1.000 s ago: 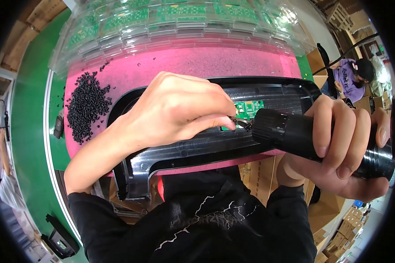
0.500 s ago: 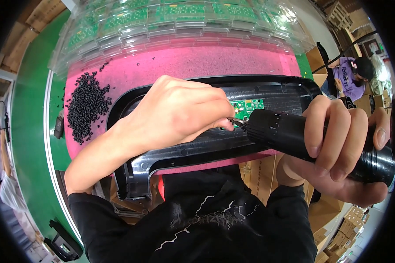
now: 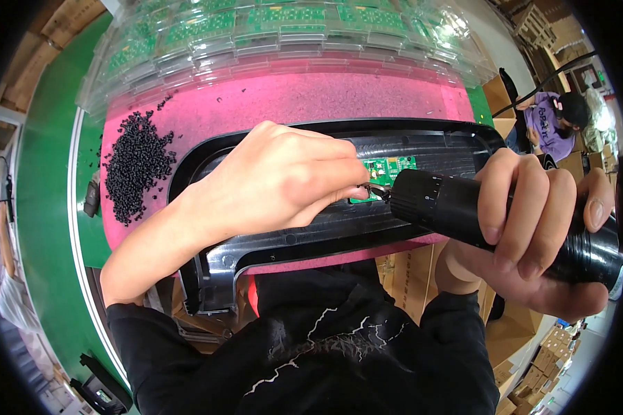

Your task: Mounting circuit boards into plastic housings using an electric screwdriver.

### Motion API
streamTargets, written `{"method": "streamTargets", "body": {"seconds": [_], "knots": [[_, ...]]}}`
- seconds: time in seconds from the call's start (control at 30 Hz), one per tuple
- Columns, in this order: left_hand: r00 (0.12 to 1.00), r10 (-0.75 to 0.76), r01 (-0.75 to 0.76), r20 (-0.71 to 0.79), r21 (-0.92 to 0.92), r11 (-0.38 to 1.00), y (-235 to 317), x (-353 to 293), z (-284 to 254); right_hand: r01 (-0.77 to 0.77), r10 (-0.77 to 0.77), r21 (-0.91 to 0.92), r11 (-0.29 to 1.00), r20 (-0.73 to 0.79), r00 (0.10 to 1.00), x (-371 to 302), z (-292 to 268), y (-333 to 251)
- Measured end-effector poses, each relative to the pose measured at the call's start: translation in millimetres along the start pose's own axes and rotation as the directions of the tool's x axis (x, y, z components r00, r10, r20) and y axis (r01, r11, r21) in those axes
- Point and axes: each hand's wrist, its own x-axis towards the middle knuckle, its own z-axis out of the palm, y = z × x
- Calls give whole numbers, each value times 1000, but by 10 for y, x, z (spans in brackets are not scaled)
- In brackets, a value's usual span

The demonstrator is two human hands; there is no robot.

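My right hand [image 3: 533, 214] wraps around the body of a black electric screwdriver [image 3: 439, 203], which points left. At its tip, the thumb and fingers of my left hand [image 3: 294, 176] are pinched together over small black screws [image 3: 378, 191], partly hidden by the fingers. Just behind the tip lies a green circuit board [image 3: 398, 166], partly covered by my left hand and the tool. The board sits inside a long black plastic housing [image 3: 443, 145] with a raised rim.
A heap of black screws [image 3: 137, 169] lies on the pink mat [image 3: 270, 93] at left. Clear plastic trays with green boards [image 3: 284, 21] are stacked at the back. A cable [image 3: 547, 81] hangs at right, near a person in purple [image 3: 550, 124]. Cardboard boxes [image 3: 408, 280] stand below.
The screwdriver and my right hand have shifted only slightly. My left hand keeps its pinch at the tip, its knuckles turned a little.
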Motion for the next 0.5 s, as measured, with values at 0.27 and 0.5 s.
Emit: {"method": "streamTargets", "body": {"seconds": [0.27, 0.5], "knots": [[990, -113, 129, 85, -213, 969, -30, -15, -4, 50, -50, -10, 999, -10, 999, -24, 44, 54], [929, -317, 312, 194, 55, 949, -63, -39, 25, -118, 130, -104, 988, 116, 985, 44, -137, 15]]}}
